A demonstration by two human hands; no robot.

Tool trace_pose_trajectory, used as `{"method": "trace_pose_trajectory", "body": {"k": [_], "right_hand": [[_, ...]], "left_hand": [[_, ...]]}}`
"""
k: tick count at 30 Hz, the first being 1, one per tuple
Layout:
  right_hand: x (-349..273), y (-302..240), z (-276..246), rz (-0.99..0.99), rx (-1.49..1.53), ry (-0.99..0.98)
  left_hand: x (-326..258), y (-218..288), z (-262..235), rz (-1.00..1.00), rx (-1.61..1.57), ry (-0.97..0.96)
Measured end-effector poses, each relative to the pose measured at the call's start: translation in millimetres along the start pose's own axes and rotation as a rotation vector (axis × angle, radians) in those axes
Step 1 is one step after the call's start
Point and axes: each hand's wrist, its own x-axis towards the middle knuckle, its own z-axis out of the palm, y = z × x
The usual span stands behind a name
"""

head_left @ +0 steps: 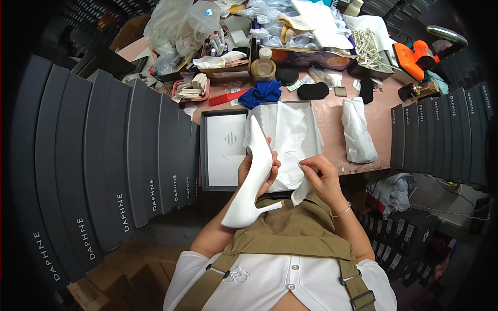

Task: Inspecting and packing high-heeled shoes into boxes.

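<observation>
A white high-heeled shoe (258, 161) is gripped in my left hand (272, 175), its pointed toe toward the table and its heel toward my body. My left fingers wrap around its side from behind. To the right, my right hand (326, 180) pinches a thin white strip (301, 193), perhaps paper or cloth, that hangs down from the fingers. Beyond both hands lies an open grey box (313, 115) with white tissue paper (288, 137) spread in it. Left of it sits a dark-rimmed box part (204, 150) with a white sheet inside.
A white paper-wrapped bundle (358, 132) rests on the pink table (332, 110) at the right. Dark shoe boxes (140, 150) stand stacked on the left, more boxes (436, 135) on the right. Behind are a blue cloth (261, 93), a red comb (228, 97) and an orange heat gun (415, 56).
</observation>
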Motion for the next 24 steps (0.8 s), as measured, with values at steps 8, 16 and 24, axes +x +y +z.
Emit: {"method": "trace_pose_trajectory", "body": {"k": [8, 16, 24], "right_hand": [[5.0, -2.7, 1.5, 0.017, -0.001, -0.034], [4.1, -5.3, 5.0, -0.045, -0.021, -0.079], [-7.7, -45.8, 3.8, -0.123, -0.128, -0.251]], "left_hand": [[1.7, 4.3, 19.7, -0.074, -0.163, 0.025], [4.2, 7.8, 24.7, -0.026, -0.091, 0.115], [12.0, 22.5, 2.6, 0.079, -0.077, 0.156]]}}
